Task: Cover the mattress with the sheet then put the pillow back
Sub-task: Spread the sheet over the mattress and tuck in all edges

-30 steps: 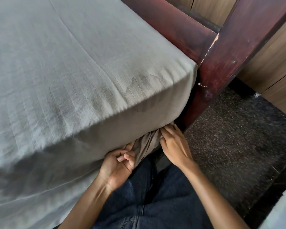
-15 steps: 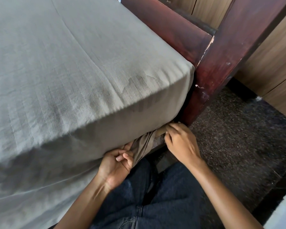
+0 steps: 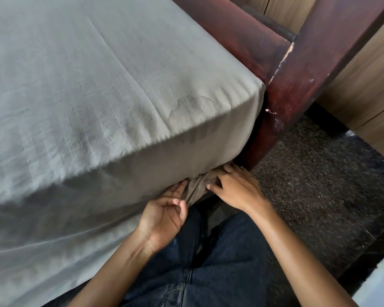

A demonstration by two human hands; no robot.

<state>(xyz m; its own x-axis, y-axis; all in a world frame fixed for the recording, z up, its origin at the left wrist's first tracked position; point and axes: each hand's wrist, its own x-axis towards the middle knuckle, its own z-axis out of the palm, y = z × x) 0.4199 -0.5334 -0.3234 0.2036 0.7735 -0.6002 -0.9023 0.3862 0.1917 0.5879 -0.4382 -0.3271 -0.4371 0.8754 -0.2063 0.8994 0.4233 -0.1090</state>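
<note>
Both hands work low at the bed's corner. The left hand [image 3: 164, 216] has eased its grip: its fingers lie half-curled against the gathered end of the sheet [image 3: 197, 186], and whether they still pinch it cannot be told. The right hand [image 3: 235, 189] has slid from beside the bedpost [image 3: 297, 96] onto that bunch, fingers spread flat and pressing it under the mattress [image 3: 242, 120]. Beyond, the sheet lies taut, so this corner looks nearly tucked. No pillow shows.

Wooden bedpost [image 3: 297, 103] stands tight against the sheet [image 3: 120, 96] corner; dark floor [image 3: 319, 191] beside it lies open.
</note>
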